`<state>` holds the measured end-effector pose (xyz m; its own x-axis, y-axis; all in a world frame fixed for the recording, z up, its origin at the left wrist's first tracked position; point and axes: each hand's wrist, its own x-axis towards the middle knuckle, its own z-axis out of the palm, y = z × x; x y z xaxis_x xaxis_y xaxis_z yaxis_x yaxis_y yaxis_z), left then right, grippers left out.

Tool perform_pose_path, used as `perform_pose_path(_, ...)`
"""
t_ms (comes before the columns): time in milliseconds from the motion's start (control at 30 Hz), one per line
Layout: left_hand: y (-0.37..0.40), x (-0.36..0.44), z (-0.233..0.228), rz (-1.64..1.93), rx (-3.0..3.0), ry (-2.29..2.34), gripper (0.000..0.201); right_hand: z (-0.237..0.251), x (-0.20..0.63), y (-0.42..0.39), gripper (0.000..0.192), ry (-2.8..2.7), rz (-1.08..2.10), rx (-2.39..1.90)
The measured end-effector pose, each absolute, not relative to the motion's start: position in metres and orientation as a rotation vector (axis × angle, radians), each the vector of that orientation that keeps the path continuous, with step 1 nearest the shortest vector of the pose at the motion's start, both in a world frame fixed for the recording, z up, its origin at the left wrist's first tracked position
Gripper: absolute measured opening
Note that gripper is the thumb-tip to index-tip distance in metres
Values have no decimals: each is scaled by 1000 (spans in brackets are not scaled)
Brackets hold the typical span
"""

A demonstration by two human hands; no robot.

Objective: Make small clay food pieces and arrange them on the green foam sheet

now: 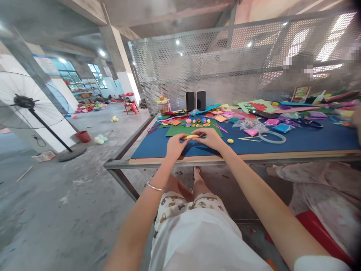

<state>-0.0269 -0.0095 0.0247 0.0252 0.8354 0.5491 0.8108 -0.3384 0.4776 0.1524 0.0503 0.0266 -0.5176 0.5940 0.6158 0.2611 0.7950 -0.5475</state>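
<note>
Between my two hands, just above the near part of the blue tabletop [158, 146], is a small elongated yellow piece of what looks like modelling clay [191, 137]. The fingers of my left hand [177, 146] pinch its left end. My right hand [210, 138] grips the other end with thumb and fingers. Behind my hands lies a green sheet [175, 130] with several small colourful clay pieces [197, 123] set out on it. A yellow clay lump [230, 141] rests on the table to the right of my right hand.
Two phones [200, 100] stand upright at the back before a perforated metal screen [225, 64]. Packets of coloured clay [282, 128], a clear ring [272, 137] and yellow strips [250, 138] lie to the right. Another person [307, 184] sits at right. A fan [42, 120] stands left.
</note>
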Motion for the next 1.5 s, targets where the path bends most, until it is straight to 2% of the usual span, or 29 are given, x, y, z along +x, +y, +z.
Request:
perform_pose_path(133,-8,-25,27,1339,2222,1721,18,21,157,52,20,-2022,509,-662)
perform_pose_path(267,-7,-23,25,1429,2268,1620,36,20,157,51,17,-1965,549,-629)
perform_pose_path(467,-5,-17,22,1549,2309,1569,17,21,159,49,22,-1932,586,-617)
perform_pose_path(933,-10,-17,19,1637,2311,1546,15,21,162,52,27,-1810,801,-698)
perform_pose_path(1500,-10,-14,18,1479,2396,1535,13,19,160,52,31,-1895,925,-656)
